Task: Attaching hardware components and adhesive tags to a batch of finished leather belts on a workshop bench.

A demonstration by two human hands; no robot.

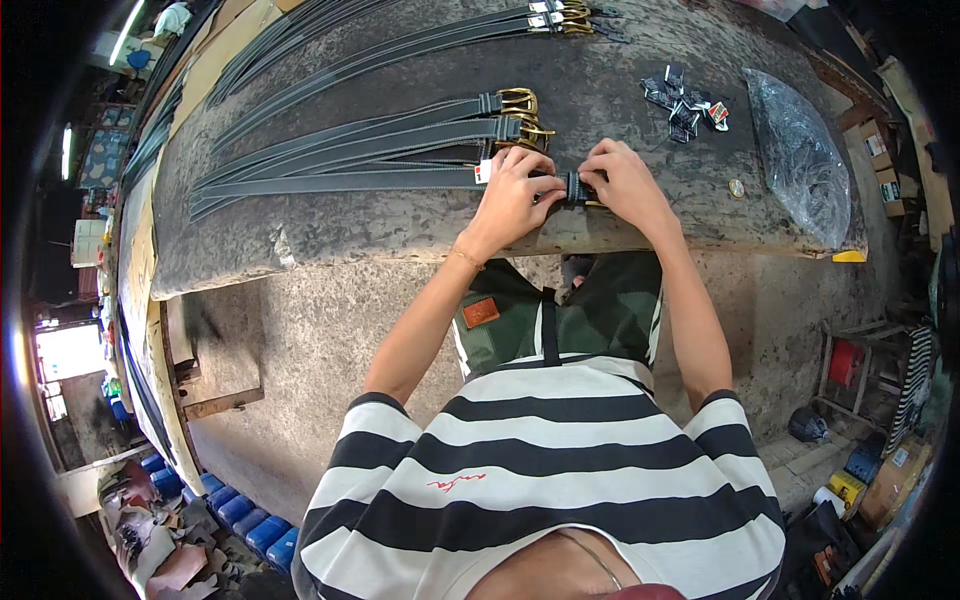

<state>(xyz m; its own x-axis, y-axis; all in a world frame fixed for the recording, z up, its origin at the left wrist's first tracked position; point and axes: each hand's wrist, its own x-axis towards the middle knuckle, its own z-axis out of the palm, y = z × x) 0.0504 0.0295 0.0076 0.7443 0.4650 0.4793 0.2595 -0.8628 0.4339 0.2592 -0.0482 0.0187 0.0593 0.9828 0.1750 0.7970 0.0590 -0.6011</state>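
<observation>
The near belt (380, 182), a dark grey strap with pale stitching, lies along the front edge of the worn desk (400, 228), its buckle end at the right. At that end, the left hand (525, 190) has its thumb and fingers pinched together on the strap, just beside the dark loops (576, 186); the right hand (622, 190) is closed on the belt at the other side of the loops, covering most of the buckle. A white tag (483, 171) sits against the left hand. Just beyond the near belt lie two similar belts (400, 143) with gold-coloured buckles (525, 131), and farther beyond it a bundle of straps (400, 62). To the right of the near belt are a small round disc (737, 188), a heap of small black tags (685, 105) and, farther off, a clear plastic sheet (800, 165).
</observation>
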